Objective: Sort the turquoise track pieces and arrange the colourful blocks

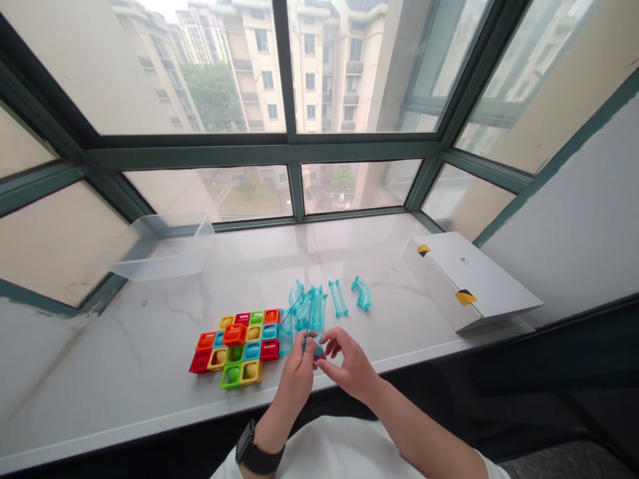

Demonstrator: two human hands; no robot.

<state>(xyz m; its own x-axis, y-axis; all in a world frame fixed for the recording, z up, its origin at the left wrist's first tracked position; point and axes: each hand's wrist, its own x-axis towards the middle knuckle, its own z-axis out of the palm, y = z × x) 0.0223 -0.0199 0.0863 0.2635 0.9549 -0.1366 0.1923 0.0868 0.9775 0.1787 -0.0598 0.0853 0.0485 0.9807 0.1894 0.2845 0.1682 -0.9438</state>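
In front of my body, my left hand (298, 369) is closed, pinching a thin translucent blue piece whose exact shape is partly hidden by the fingers. Close beside it, my right hand (349, 366) has its fingers curved and apart, with the tips near the held piece; whether they touch it I cannot make out. Just beyond the hands lies a heap of clear blue track pieces (315, 309). A straight track piece (338, 298) and a curved track piece (362, 293) lie singly to the right. Left of the hands, colourful square blocks (253, 351) are packed together.
An orange block (234, 334) sits on top of the others. A clear plastic bin (164, 269) stands at the back left. On the right is a white box (469, 279) with yellow and black tabs. Windows rise behind the white marbled counter (150, 359), whose front edge is near my body.
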